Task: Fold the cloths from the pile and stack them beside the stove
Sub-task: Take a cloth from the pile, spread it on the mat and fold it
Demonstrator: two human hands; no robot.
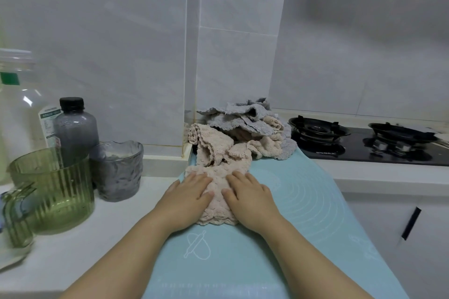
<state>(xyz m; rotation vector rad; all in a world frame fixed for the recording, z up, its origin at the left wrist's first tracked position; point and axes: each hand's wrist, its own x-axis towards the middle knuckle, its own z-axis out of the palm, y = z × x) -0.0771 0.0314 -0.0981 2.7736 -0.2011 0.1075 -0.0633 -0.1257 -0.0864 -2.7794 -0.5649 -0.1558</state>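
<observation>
Left hand [188, 198] and right hand [250, 199] lie flat with fingers straight, pressing the pink cloth [217, 211] onto the blue mat [291, 213]. The pile [245, 124] touches the cloth at 12 o'clock. The stove [352, 147] sits at 2 o'clock, past the mat's edge. A green jug [53, 189], grey glass [117, 172] and dark bottle [75, 128] crowd 9 to 10 o'clock. Bare mat lies at 3 and 6 o'clock.

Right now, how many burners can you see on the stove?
2. One burner sits right beside the cloth pile; the second burner lies further right, near the picture's edge. The stove runs out of view there, so more may be hidden.
</observation>
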